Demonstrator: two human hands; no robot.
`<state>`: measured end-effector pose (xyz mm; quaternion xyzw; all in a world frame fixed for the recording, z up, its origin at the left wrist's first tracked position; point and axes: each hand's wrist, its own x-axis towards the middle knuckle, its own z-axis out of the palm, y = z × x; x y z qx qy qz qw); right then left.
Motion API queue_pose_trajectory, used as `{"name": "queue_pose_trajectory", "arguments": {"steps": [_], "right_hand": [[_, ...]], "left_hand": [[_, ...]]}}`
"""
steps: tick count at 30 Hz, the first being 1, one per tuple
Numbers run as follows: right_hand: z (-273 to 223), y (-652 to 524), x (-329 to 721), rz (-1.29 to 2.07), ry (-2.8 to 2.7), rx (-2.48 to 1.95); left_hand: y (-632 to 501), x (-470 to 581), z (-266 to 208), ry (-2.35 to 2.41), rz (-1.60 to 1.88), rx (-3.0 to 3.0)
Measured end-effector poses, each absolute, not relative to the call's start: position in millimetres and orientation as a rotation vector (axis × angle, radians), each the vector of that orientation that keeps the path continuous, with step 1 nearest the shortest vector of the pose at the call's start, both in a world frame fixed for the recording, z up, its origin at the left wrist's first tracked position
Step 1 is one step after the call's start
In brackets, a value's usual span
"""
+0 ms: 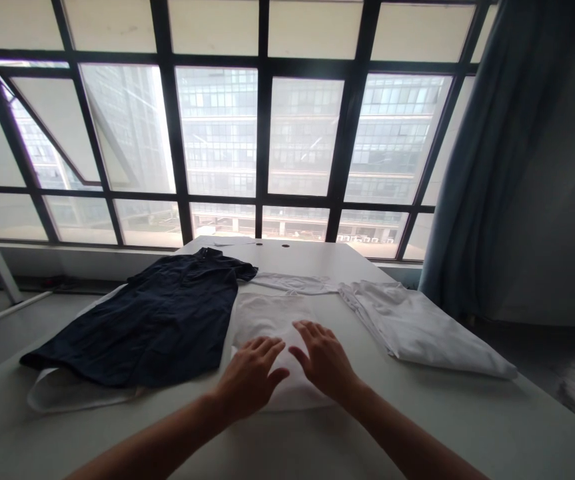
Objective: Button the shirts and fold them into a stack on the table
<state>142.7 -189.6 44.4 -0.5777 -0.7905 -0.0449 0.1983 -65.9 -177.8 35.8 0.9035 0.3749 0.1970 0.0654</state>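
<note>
A folded white cloth (272, 310), perhaps a garment, lies flat on the table in front of me. Over its left part is my left hand (252, 373), palm down with the fingers stretched out. My right hand (324, 360) is over its right part, fingers extended and thumb apart. Neither hand grips anything; whether the palms press on the cloth I cannot tell. To the left a dark navy short-sleeved shirt (162, 320) is spread out, with white fabric (67, 393) showing beneath it. A folded stack of white fabric (427, 327) lies on the right.
The white table (367, 433) reaches toward a wide window wall. Another strip of white fabric (292, 283) lies beyond the folded cloth. A blue-grey curtain (477, 200) hangs at the right, and a white table leg (2, 263) stands at the far left.
</note>
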Motion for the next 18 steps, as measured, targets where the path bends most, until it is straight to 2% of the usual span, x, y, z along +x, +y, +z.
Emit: {"name": "queue_pose_trajectory", "arguments": {"steps": [2,6,13,18], "right_hand": [[30.2,-186.1,129.9,-0.072,-2.299,-1.493],[11.1,-181.4,137.7,0.073,-2.336,-1.626],[10.6,-189.7,166.7,0.060,-2.363,-1.822],[19.8,-182.4,158.4,0.002,-2.442,-1.766]], "left_hand": [[-174.5,-57.9,17.3,1.012,0.585,2.759],[-167.2,-64.4,-5.8,1.053,0.356,2.713],[-182.0,-95.3,4.5,1.147,0.180,2.707],[-172.9,-99.4,12.3,1.125,0.111,2.734]]}}
